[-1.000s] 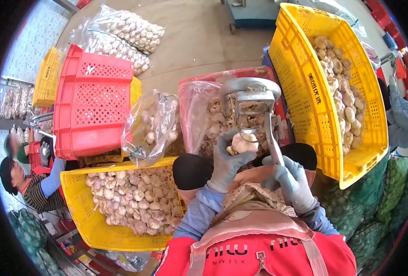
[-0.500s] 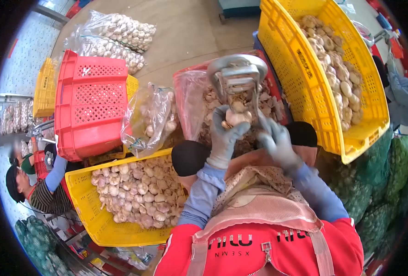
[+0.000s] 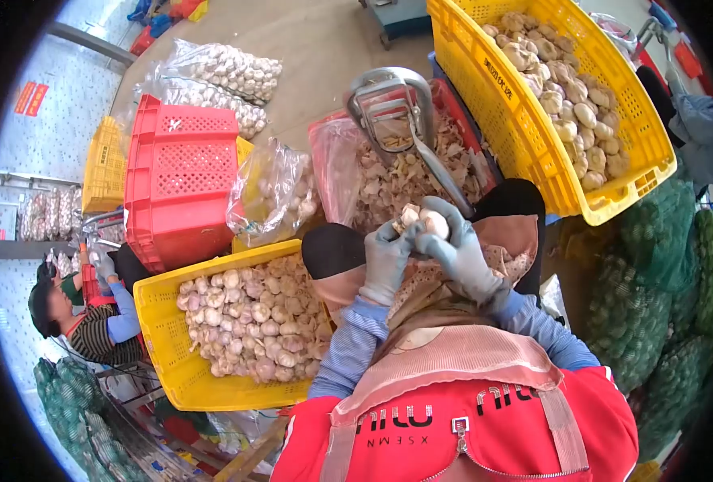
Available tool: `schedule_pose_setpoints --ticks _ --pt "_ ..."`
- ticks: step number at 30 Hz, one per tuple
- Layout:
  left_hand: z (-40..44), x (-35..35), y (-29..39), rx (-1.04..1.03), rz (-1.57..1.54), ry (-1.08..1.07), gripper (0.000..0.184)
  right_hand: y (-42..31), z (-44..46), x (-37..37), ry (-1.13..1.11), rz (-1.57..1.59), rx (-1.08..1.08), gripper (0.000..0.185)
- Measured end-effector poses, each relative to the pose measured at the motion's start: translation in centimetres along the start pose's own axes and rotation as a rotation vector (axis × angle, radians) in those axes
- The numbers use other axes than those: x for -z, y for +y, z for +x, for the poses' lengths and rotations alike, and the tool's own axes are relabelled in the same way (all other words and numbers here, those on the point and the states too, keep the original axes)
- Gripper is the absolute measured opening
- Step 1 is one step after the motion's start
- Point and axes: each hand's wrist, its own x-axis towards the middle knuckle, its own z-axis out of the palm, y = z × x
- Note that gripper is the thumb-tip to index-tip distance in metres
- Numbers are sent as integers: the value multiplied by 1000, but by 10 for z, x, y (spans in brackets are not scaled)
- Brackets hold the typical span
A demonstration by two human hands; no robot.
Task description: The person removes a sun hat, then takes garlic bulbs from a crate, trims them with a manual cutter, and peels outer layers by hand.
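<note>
Both gloved hands are close together above my lap, with pale garlic between them. My right hand (image 3: 459, 255) curls around a garlic bulb (image 3: 434, 226). My left hand (image 3: 386, 255) pinches at the left side of the garlic, its fingertips touching my right fingers. Whether the whitish lump on the left is a second bulb or part of the same one, I cannot tell. Just beyond my hands stands a metal lever cutter (image 3: 393, 112), its long handle (image 3: 446, 178) slanting down to the right, untouched. Under it, a red crate (image 3: 330, 128) lined with plastic holds garlic skins and scraps (image 3: 389, 189).
A yellow crate of garlic bulbs (image 3: 157, 341) stands at my left, another yellow crate (image 3: 493, 88) at the upper right. Stacked red crates (image 3: 181, 185) and a plastic bag of garlic (image 3: 272, 193) lie left. Green net sacks (image 3: 638, 321) lie right. Another person (image 3: 91, 321) works far left.
My right hand has left the cutter's handle and closed around the garlic. Both hands have drawn back from the cutter toward my lap. The view has shifted slightly.
</note>
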Motion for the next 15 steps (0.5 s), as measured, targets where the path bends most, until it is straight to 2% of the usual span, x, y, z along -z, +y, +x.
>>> schedule_pose_setpoints --ticks 3,6,7,8,9,10,11,12,13,14,15 --pt "-3 -18 2 29 100 168 17 8 2 0 105 387 -311 52" --pt "-6 -22 7 -6 41 210 13 21 12 -2 119 439 -363 47" --pt "-6 -20 8 -244 42 226 9 25 13 -3 129 448 -428 46" --pt "-4 -8 21 -474 363 261 6 56 18 8 257 489 -592 47" --pt "-5 -15 46 -371 41 281 7 65 15 20 223 623 -696 49" --pt "7 -7 59 -394 13 275 8 85 9 32 187 629 -664 51" --pt "22 16 63 -303 163 226 33 98 7 40 145 626 -627 54" --pt "35 22 68 -470 532 232 53 93 9 32 330 517 -745 57" --pt "43 27 70 -619 911 230 72 88 10 27 325 507 -756 57" --pt "48 35 53 -606 983 231 101 77 11 20 310 552 -744 58" --pt "48 37 41 -533 963 136 100 67 14 16 295 599 -725 60"
